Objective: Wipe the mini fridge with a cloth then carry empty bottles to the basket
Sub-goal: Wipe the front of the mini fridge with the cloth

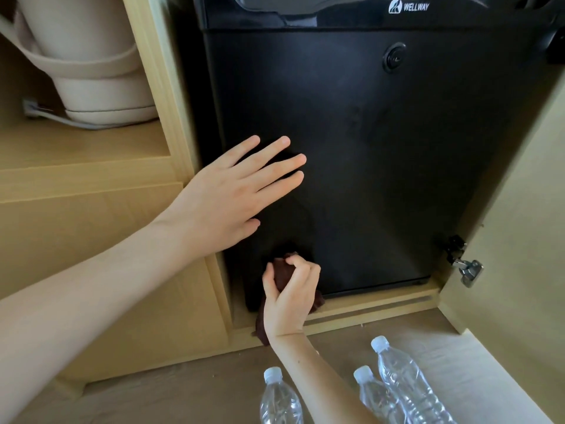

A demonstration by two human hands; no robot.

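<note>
A black mini fridge (382, 154) with a WELLWAY logo and a round lock stands inside a wooden cabinet, its door closed. My left hand (232, 191) lies flat on the door's left side, fingers spread. My right hand (290, 296) grips a bunched dark brown cloth (282, 272) pressed against the door's lower left corner. Three clear plastic bottles with white caps stand on the floor at the bottom: one (279, 399) left of my right forearm, two (371, 396) (403, 381) to its right. No basket is in view.
A beige electric kettle (91, 56) with a cord sits on the shelf at the upper left. The open wooden cabinet door (513, 240) with a metal hinge (467, 267) stands at the right. A wooden plinth (367, 307) runs under the fridge.
</note>
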